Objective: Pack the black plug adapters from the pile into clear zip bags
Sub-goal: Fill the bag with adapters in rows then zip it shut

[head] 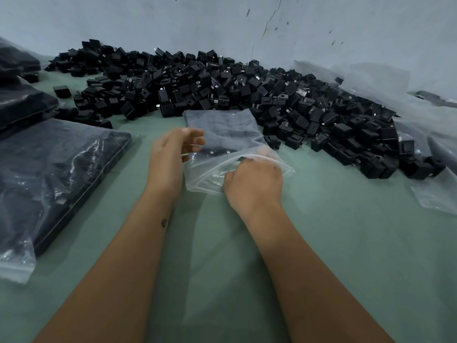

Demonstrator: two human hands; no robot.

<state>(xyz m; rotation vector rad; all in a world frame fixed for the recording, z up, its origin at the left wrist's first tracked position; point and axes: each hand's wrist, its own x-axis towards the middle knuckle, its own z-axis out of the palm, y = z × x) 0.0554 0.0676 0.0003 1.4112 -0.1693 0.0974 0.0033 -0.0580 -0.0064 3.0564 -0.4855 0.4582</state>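
A clear zip bag (pixel 222 134) lies on the green surface in front of me, with several black adapters showing through its far half. My left hand (pixel 170 154) holds the bag's left edge, fingers curled round the film. My right hand (pixel 252 181) grips the open mouth near the zip strip, fingers curled into it. A big pile of black plug adapters (pixel 235 87) spreads behind and to the right of the bag.
Filled bags of adapters (pixel 54 174) are stacked at the left. Empty clear bags (pixel 435 194) lie at the right edge, partly under the pile. A pale wall (pixel 222 26) closes the back. The green table surface (pixel 222 268) stretches toward me.
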